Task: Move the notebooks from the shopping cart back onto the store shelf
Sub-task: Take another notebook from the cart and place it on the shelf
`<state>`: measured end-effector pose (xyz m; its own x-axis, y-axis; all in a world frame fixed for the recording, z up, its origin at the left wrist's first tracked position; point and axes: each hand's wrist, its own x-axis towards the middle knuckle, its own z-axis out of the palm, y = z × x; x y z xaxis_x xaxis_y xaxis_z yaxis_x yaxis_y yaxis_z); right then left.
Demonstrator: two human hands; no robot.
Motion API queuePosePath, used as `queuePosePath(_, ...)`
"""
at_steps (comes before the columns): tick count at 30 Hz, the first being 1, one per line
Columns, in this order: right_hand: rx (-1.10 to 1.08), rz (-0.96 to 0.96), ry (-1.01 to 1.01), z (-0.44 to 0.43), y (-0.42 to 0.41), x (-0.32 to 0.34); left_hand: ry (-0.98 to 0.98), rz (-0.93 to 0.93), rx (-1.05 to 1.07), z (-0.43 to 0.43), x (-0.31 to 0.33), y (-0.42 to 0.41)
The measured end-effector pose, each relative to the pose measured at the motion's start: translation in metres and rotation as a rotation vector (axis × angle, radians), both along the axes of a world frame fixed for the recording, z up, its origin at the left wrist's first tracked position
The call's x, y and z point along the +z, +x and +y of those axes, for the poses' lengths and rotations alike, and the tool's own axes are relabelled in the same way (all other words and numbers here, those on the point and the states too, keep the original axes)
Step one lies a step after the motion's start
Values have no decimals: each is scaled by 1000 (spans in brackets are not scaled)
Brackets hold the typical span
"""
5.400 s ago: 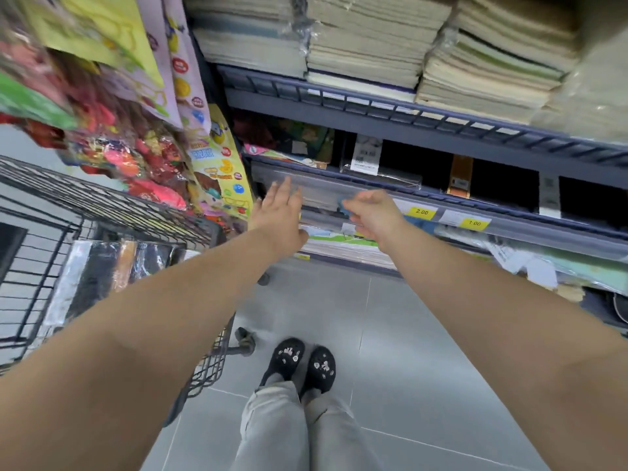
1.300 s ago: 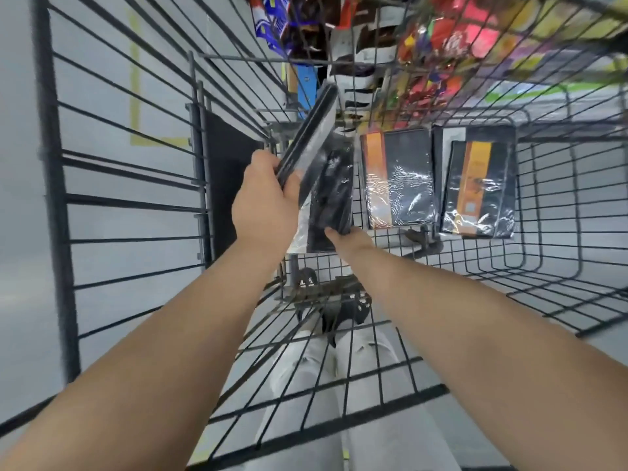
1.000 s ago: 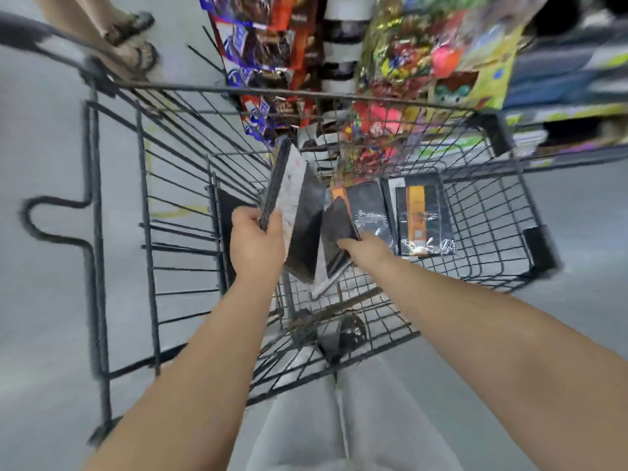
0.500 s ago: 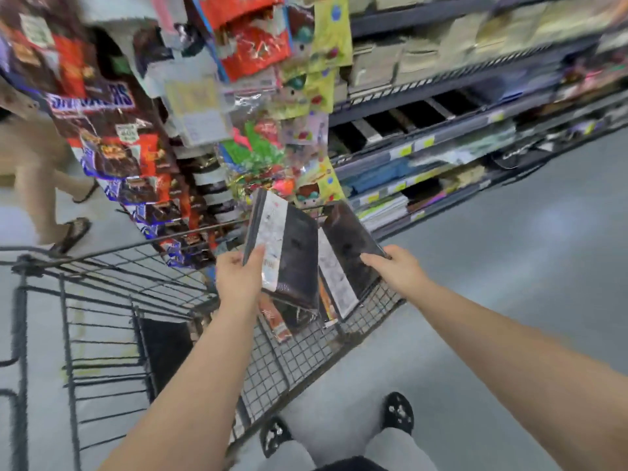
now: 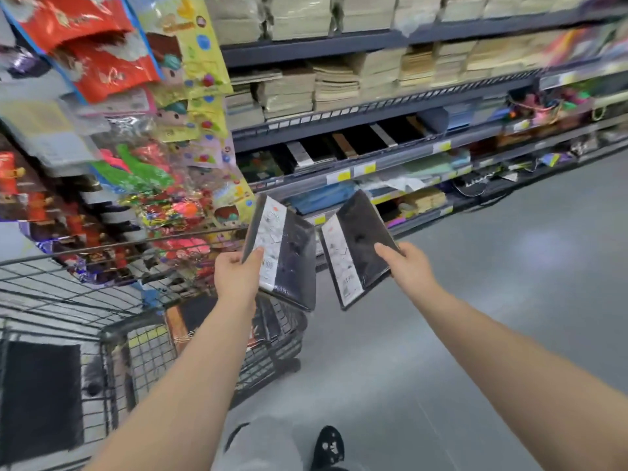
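While you stand between the shopping cart (image 5: 112, 329) and the store shelf (image 5: 401, 163), your left hand (image 5: 238, 278) grips one wrapped black notebook (image 5: 289, 256) and your right hand (image 5: 409, 271) grips a second notebook (image 5: 360, 243), both held in the air, well short of the shelf. Neither is placed yet. The dark row (image 5: 356, 141) on the shelf looks like their home, and an orange-banded cover (image 5: 175, 326), blurred, suggests more wait in the cart.

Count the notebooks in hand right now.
2. The left notebook is held by the left hand; the right notebook by the right hand, both in the air before the shelf. Others may lie hidden in the cart.
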<state>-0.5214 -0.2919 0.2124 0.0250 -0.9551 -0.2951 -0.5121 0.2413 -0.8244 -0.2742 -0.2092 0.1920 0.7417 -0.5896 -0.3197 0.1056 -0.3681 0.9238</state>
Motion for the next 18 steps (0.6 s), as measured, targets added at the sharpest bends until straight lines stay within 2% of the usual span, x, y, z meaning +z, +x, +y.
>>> queuePosePath(8, -137, -246, 71, -76, -32, -9, 31, -34, 37, -61, -12, -25)
queuePosePath(18, -184, -400, 258, -202, 2, -39, 102, -1, 119, -164, -57, -34)
